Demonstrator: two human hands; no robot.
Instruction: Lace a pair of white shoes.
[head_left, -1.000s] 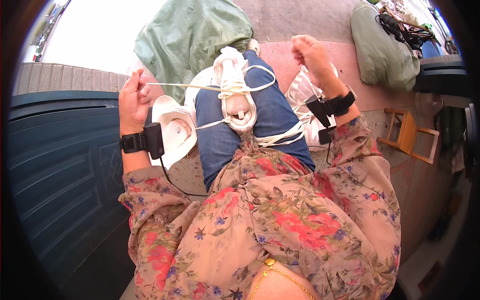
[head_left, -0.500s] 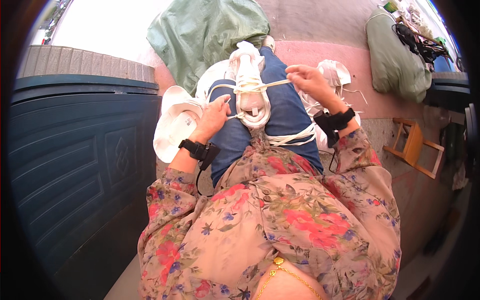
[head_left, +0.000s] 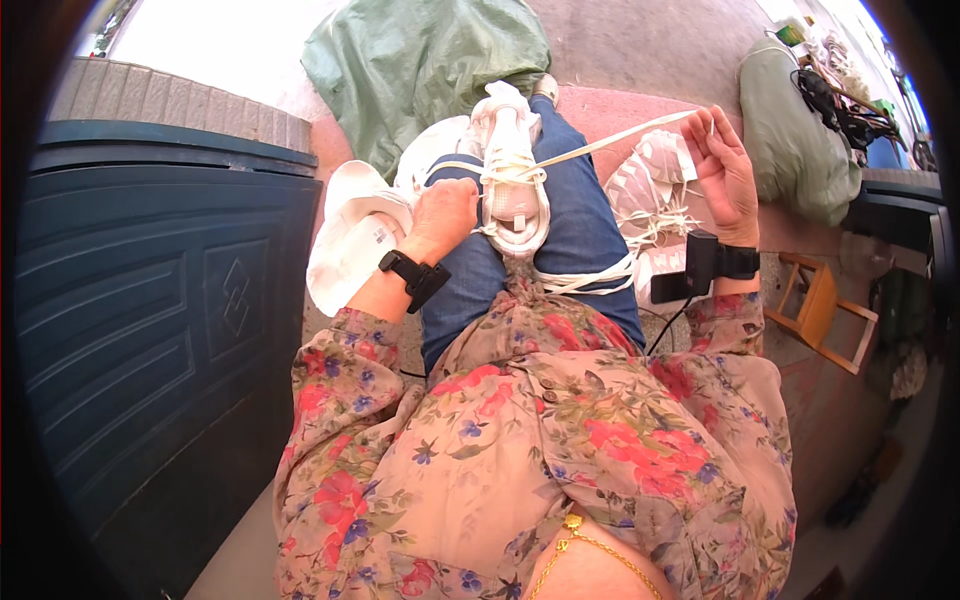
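Observation:
A white sneaker (head_left: 514, 212) rests on my lap, its toe away from me, with laces crossed over its tongue. My left hand (head_left: 443, 218) is closed against the sneaker's left side; its curled fingers hide what they grip. Out to the right, my right hand (head_left: 727, 178) is raised and pinches the end of a cream shoelace (head_left: 622, 133). That lace runs taut and slanting from the sneaker's eyelets to my fingertips. A loose bundle of laces (head_left: 592, 281) lies across my right thigh.
White shoes (head_left: 352, 245) lie beside my left leg, and more laced sneakers (head_left: 648, 185) are by my right. A green sack (head_left: 425, 70) lies ahead; another green bag (head_left: 790, 135) stands far right. A dark blue panelled door (head_left: 160, 270) is at left, a small wooden stool (head_left: 812, 305) at right.
My right hand has swung out to the right and up, drawing the shoelace longer. My left hand has moved right, against the sneaker, and its fingers have curled closed.

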